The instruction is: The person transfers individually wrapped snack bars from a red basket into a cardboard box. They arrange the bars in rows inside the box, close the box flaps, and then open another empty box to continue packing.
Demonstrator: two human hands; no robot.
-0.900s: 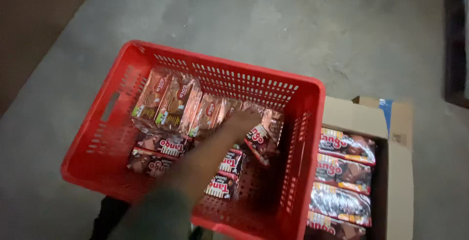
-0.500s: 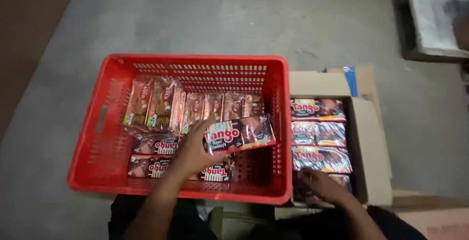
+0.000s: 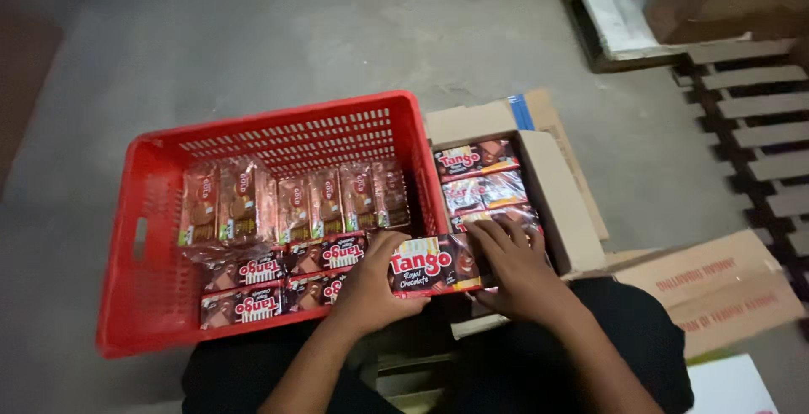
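Both hands grip one dark wafer packet [image 3: 434,265] lying crosswise over the red crate's [image 3: 126,237] near right corner, the left hand [image 3: 371,283] curled round its left end, the right hand [image 3: 514,271] apparently closed on its right end beside the cardboard box [image 3: 560,203].

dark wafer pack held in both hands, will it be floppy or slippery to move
The dark wafer pack probably stays fairly stiff: it spans between the left hand and right hand without sagging. Its glossy wrapper may be slightly slippery. It looks light, held only at its ends.
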